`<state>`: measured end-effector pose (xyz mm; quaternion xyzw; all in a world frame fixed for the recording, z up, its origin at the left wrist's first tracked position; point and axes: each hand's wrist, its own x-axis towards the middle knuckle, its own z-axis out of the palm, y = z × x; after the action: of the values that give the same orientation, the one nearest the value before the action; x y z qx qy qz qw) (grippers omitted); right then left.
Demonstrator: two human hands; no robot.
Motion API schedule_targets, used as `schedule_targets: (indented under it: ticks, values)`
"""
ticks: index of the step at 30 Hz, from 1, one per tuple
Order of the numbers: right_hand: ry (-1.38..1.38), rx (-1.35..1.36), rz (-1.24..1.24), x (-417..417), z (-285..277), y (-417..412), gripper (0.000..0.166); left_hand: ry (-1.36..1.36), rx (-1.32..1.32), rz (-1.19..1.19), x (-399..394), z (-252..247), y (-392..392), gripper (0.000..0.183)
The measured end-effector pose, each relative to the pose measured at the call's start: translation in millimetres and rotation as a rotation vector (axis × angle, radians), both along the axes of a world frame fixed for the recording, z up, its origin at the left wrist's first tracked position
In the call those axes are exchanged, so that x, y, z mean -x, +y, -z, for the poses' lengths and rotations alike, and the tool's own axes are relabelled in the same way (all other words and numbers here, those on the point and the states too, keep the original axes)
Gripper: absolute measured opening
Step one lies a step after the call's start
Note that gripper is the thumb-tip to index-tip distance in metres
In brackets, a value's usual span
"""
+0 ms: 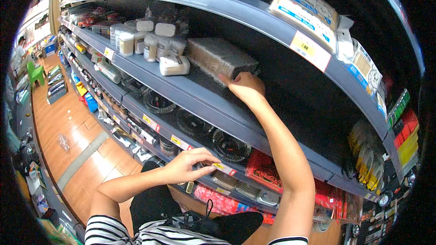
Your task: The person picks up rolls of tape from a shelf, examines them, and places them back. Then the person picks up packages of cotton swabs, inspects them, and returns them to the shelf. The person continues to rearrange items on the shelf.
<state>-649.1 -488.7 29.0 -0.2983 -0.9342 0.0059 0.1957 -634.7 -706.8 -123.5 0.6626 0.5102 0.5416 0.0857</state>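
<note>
My right hand (248, 86) reaches onto the grey shelf (204, 93) and grips the near end of a long rectangular pack (221, 54) in clear plastic wrap. The thumb lies along its front side; the other fingers are largely hidden at the end. What the pack contains cannot be made out. Left of it stand clear tubs of cotton swabs (126, 43) and a small white pack of swabs (174, 65). Lower down, my left hand (190, 165) hovers by a shelf-edge price label (223, 169), fingers slightly apart and nothing visible in them.
Black round coiled items (231, 144) and a red tray (262, 170) occupy the shelf below. Paper-wrapped packs (306, 13) overhang the upper shelf edge. To the left runs a tiled aisle (81, 132) with a green chair (35, 73) and a person (20, 52) farther off.
</note>
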Motion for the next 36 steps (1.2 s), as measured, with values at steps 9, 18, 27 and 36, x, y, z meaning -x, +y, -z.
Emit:
schedule_targets:
  ticks: [9,18,27,36]
  values:
    - [0.438,0.047,-0.321,31,4,41,0.037,-0.382,0.08,-0.065,35,-9,-9,0.024]
    - [0.77,0.361,-0.195,-76,-28,124,0.035,-1.182,0.012,0.373,51,-84,47,0.062]
    - [0.789,-0.354,-0.258,-211,-16,-21,0.017,-1.544,0.227,0.675,52,-129,97,0.083]
    - [0.69,-0.719,-0.387,-267,54,-51,0.023,-1.038,0.4,0.413,41,-130,54,0.102]
